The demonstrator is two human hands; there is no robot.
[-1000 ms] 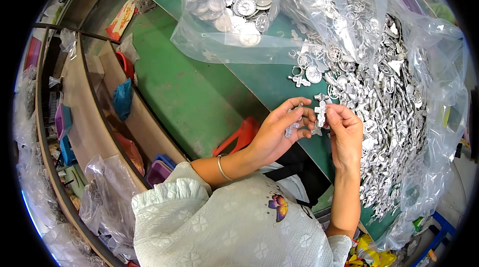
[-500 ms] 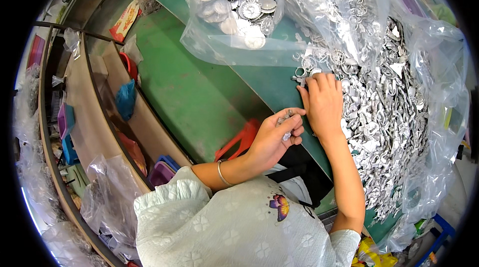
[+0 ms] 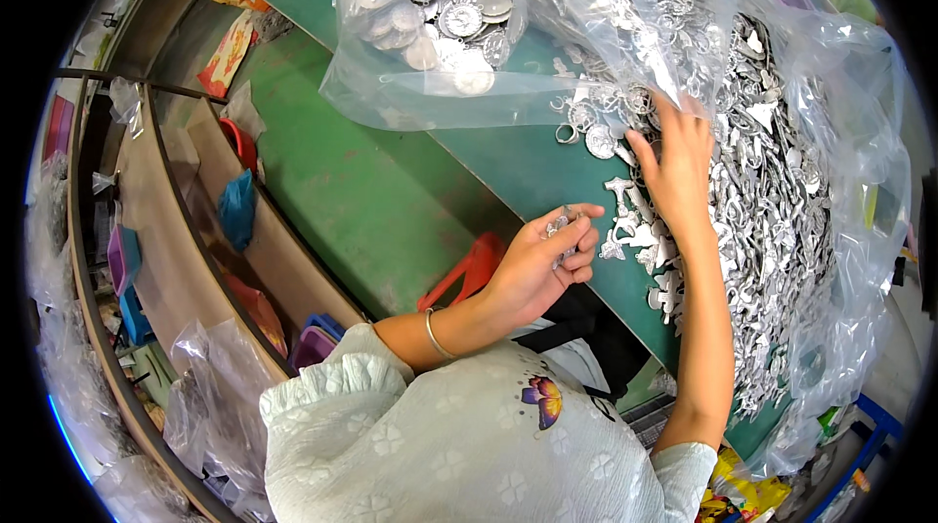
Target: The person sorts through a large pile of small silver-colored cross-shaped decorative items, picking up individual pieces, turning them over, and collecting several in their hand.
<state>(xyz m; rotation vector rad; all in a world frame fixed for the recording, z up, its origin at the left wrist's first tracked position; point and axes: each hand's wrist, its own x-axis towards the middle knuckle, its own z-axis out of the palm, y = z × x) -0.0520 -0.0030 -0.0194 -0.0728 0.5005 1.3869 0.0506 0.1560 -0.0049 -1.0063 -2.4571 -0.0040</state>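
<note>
My left hand (image 3: 547,254) is curled around several small silver metal charms (image 3: 559,227), held just off the table's near edge. My right hand (image 3: 677,167) reaches over a large heap of silver charms (image 3: 772,191). Its fingers are spread, and the fingertips meet the edge of a clear plastic bag (image 3: 664,44); what lies under them is hidden. Loose charms (image 3: 635,230) lie on the green tabletop between my two hands. Beside my right thumb is a round silver medallion (image 3: 600,140).
At the far side, a clear bag (image 3: 391,98) holds large round silver medallions (image 3: 461,20). Crumpled clear plastic (image 3: 850,152) borders the heap on the right. On the left run brown shelves (image 3: 186,230) with a blue bag (image 3: 237,209). A red plastic object (image 3: 474,274) sits below the table edge.
My right hand has moved right and away from me, from the heap's left edge onto the heap. Charms it covered now show on the tabletop. My left hand has hardly moved.
</note>
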